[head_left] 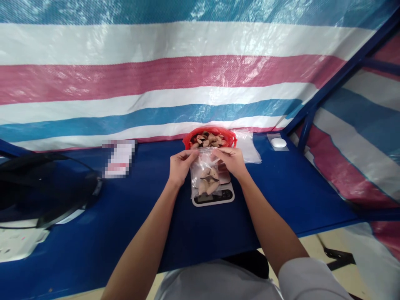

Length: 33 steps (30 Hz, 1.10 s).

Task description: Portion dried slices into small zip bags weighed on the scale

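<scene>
A clear zip bag (196,177) hangs between my two hands, with several brown, shell-like dried pieces (210,181) in its lower part. My left hand (181,164) pinches the bag's top left corner between thumb and fingers. The top right corner is pinched in my right hand (231,161). Under and behind the bag lies a white kitchen scale (215,203) with a dark display panel, partly covered by the bag. Just beyond my fingertips, a red plastic bag (233,136) stands open, filled with more of the same brown pieces.
Clear flat bags (250,148) lie right of the red bag. Farther right is a white case (278,143) on a small clear bag. A blurred paper (120,159), a black bag-like object (43,183) and a white power strip (18,243) occupy the left. Striped sheeting (156,75) closes the back.
</scene>
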{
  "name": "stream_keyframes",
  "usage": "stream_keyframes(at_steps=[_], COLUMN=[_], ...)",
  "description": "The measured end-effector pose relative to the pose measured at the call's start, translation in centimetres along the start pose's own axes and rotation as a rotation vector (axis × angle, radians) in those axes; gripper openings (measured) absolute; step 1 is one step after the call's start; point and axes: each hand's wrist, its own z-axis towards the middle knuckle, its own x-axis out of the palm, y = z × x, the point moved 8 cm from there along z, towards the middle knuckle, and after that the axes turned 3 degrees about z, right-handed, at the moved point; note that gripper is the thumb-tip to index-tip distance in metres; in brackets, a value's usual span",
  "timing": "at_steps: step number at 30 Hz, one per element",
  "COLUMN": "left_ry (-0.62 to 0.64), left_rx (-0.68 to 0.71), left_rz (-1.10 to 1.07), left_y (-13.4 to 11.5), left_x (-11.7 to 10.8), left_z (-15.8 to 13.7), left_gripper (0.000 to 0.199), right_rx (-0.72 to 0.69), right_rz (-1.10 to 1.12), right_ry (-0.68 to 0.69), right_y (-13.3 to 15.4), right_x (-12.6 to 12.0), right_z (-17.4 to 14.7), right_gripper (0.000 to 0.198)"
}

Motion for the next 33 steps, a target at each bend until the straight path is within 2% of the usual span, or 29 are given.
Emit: stream_keyframes(at_steps=[2,5,10,14,19,24,29,33], left_ry=[-0.009,-0.011,-0.064,-0.093,-0.124,-0.204,-0.258,-0.269], left_rx=[-0.006,0.009,0.084,0.091,0.081,0.072,0.087,0.058], left_rz=[-0.073,-0.121,-0.006,0.066,0.147,0.153,0.162,0.165], left_y=[0.4,0.4,-1.3,-2.4,-2.9,-2.2,-1.0,0.2], left_x=[-0.3,-0.6,-1.9,-3.9,-7.5,-10.6,-11.8,-12.1], left_z=[0.3,0.5,0.4,0.3,0.8,1.9,2.3,2.4], left_gripper=[0.031,0.031,0.030,0.026,0.024,0.028,0.039,0.040], right_rx=[0.004,0.031,-0.056,-0.094,-0.250,-0.321,-0.385,-0.377], right_rz=[0.030,0.060,0.080,0.002,-0.266,-0.643,-0.870,-0.956], right_ry=[-0.033,-0.012,0.058,0.103,0.207,0.190,0.113,0.103], right_y=[-0.2,-0.4,0.6,0.9,3.1,5.2,5.1,4.7], right_x=[-0.2,0.0,1.1,2.9,6.6,9.8,11.7,11.9], right_z=[0.2,0.3,0.7,1.4,1.8,2.0,3.5,3.4], right_gripper=[0.037,0.040,0.043,0.040,0.025,0.021,0.022,0.023])
